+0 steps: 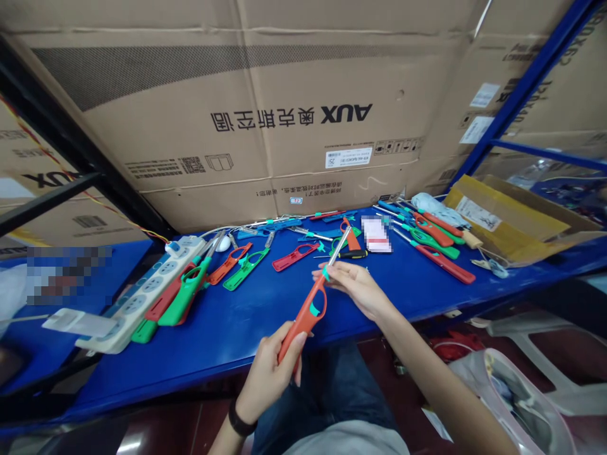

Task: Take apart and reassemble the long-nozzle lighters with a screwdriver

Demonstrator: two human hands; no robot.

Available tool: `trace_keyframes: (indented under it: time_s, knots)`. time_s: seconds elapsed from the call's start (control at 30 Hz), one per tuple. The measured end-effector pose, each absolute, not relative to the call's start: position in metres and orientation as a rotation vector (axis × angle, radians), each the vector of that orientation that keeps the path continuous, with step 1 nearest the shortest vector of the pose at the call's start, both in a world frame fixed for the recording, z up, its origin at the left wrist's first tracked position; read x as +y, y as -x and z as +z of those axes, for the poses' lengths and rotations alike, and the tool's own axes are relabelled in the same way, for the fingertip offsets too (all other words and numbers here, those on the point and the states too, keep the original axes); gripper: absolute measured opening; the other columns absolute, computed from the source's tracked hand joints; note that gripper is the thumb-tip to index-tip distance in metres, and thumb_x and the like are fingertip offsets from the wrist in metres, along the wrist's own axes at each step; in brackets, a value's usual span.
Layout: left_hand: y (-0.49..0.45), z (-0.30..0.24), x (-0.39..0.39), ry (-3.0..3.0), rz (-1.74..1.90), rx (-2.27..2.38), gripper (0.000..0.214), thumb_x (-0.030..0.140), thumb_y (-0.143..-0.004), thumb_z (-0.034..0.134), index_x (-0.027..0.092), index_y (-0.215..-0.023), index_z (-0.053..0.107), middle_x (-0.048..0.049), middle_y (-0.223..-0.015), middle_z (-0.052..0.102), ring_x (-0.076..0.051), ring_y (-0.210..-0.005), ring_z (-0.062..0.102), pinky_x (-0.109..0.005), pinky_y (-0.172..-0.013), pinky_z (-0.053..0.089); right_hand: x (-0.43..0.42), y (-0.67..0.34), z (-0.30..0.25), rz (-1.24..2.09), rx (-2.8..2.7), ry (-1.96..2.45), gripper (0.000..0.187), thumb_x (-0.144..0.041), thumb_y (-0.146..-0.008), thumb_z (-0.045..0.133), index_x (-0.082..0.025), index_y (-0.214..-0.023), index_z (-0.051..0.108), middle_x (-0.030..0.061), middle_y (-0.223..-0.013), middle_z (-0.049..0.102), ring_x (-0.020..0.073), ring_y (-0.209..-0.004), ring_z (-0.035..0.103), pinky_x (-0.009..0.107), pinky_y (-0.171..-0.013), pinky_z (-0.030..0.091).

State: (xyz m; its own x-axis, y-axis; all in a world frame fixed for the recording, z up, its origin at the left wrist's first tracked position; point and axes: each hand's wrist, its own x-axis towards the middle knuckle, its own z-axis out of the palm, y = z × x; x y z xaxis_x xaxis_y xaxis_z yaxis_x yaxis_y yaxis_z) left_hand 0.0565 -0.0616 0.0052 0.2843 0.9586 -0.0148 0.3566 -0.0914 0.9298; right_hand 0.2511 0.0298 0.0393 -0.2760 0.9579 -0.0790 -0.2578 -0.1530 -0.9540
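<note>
An orange long-nosed lighter with a teal trigger and collar is held tilted over the front edge of the blue table, its metal tube pointing away from me. My left hand is wrapped round the lower end of its handle. At the collar, the fingers of my right hand close on the lighter where the tube begins. Beyond the tube lie an orange handle part and a black-and-yellow screwdriver. Red and green handle halves lie behind my hands.
A white power strip runs along the left, with several lighters leaning on it. More lighters lie at the right beside a yellow-taped open carton. A large cardboard wall stands behind. A lined bin is below right.
</note>
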Motion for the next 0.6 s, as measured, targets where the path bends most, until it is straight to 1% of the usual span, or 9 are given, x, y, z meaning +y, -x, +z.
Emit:
trace_keyframes:
  time_s: [0.07, 0.2, 0.43, 0.53, 0.6]
  knots:
    - [-0.060, 0.008, -0.063, -1.572, 0.843, 1.222, 0.034, 0.044, -0.094, 0.041, 0.015, -0.099, 0.059, 0.0062, -0.038, 0.050, -0.008, -0.033, 0.045, -0.018, -0.043, 0.035, 0.023, -0.246, 0.038, 1.632, -1.121, 0.908, 0.035, -0.046, -0.073, 0.071, -0.018, -0.095, 0.069, 0.0081, -0.098, 0.074, 0.0223, -0.094, 0.069, 0.037, -0.094, 0.048]
    - [-0.071, 0.011, -0.071, -1.436, 0.889, 1.207, 0.042, 0.051, -0.093, 0.039, 0.014, -0.097, 0.058, 0.0082, -0.036, 0.042, -0.007, -0.029, 0.038, -0.017, -0.038, 0.031, 0.012, -0.238, 0.035, 1.559, -1.085, 0.885, 0.037, -0.046, -0.075, 0.070, -0.018, -0.099, 0.069, 0.0078, -0.095, 0.074, 0.0231, -0.093, 0.069, 0.039, -0.095, 0.047]
    - [-0.083, 0.004, -0.083, -1.229, 0.949, 1.163, 0.045, 0.055, -0.091, 0.041, 0.013, -0.096, 0.057, 0.0098, -0.034, 0.037, -0.006, -0.028, 0.032, -0.016, -0.035, 0.026, -0.003, -0.229, 0.030, 1.508, -0.928, 0.908, 0.039, -0.046, -0.074, 0.071, -0.015, -0.098, 0.069, 0.0091, -0.092, 0.074, 0.0269, -0.094, 0.069, 0.043, -0.094, 0.048]
    - [-0.080, 0.007, -0.081, -1.170, 0.909, 1.136, 0.049, 0.058, -0.090, 0.038, 0.013, -0.096, 0.057, 0.0096, -0.032, 0.037, -0.006, -0.026, 0.029, -0.016, -0.033, 0.024, -0.007, -0.226, 0.027, 1.478, -0.888, 0.907, 0.037, -0.044, -0.075, 0.071, -0.015, -0.098, 0.068, 0.0089, -0.091, 0.074, 0.0273, -0.094, 0.069, 0.043, -0.094, 0.048]
    - [-0.075, 0.014, -0.075, -1.191, 0.817, 1.136, 0.051, 0.060, -0.090, 0.036, 0.014, -0.097, 0.056, 0.0095, -0.032, 0.038, -0.006, -0.025, 0.028, -0.016, -0.032, 0.023, -0.008, -0.226, 0.024, 1.456, -0.890, 0.936, 0.037, -0.045, -0.076, 0.070, -0.015, -0.098, 0.069, 0.0089, -0.091, 0.074, 0.0275, -0.094, 0.069, 0.044, -0.094, 0.049]
